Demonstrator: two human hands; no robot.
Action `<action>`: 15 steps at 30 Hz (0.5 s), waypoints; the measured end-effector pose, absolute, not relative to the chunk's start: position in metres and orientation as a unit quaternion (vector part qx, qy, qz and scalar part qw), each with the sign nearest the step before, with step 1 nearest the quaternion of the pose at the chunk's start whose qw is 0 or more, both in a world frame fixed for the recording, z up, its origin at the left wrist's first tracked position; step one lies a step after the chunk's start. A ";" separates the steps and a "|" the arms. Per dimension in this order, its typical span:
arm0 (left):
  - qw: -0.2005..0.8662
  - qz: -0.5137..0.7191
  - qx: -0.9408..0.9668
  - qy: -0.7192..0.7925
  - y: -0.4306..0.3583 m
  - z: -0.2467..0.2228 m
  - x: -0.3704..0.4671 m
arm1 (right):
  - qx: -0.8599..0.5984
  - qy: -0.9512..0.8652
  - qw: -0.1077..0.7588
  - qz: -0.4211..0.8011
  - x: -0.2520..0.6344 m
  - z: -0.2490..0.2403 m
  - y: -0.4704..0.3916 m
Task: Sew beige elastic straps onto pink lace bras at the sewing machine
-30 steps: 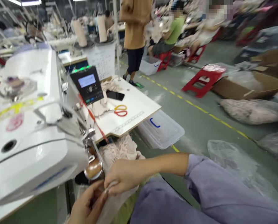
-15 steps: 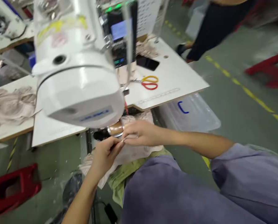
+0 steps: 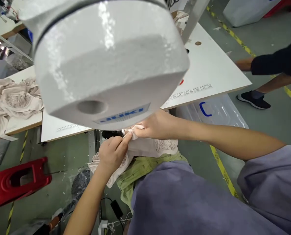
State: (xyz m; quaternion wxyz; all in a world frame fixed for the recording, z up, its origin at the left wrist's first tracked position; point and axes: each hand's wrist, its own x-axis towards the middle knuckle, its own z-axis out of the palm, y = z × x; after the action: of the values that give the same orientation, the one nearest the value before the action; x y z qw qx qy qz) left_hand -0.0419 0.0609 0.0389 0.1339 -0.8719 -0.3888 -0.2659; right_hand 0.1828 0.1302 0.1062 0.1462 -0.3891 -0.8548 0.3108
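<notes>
Pale pink fabric with lace [image 3: 145, 147] hangs over my lap, its upper edge pinched in both hands. My left hand [image 3: 114, 150] is closed, thumb and forefinger pressed on the fabric edge. Close beside it, my right hand [image 3: 157, 125] grips the same fabric, its fingertips partly hidden under the sewing machine head. That white sewing machine head [image 3: 111, 71], marked JUKI, looms just above both hands and covers the needle area. A green cloth [image 3: 145, 168] lies beneath the pink fabric on my lap.
The white table [image 3: 209, 65] with a printed ruler spreads to the right. More pink lace fabric [image 3: 15, 98] is heaped on the left table. A clear bin [image 3: 223, 111] stands below right; a red stool [image 3: 20, 181] is lower left. A person's leg [image 3: 272, 85] shows at right.
The view has moved closer to the machine head, which now hides the scissors' blades, phone and screen. Both hands keep hold of the fabric, nearer the machine. The person at right has shifted.
</notes>
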 end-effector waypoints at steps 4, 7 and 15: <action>0.150 -0.194 -0.868 -0.431 0.058 0.052 -0.033 | -0.391 -0.866 0.166 0.264 0.188 0.096 0.123; 0.116 -0.134 -0.861 -0.476 0.052 0.064 -0.023 | -0.388 -0.871 0.258 0.158 0.193 0.073 0.109; 0.076 -0.119 -0.916 -0.374 0.072 0.057 -0.050 | -0.426 -0.815 0.386 0.073 0.188 0.044 0.085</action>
State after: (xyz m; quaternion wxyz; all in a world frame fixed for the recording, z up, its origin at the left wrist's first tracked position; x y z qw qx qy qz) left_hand -0.0499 0.0718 0.0572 0.0763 -0.9164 -0.3745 -0.1192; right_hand 0.1882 0.0852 0.0439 0.3857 -0.4256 -0.8153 0.0732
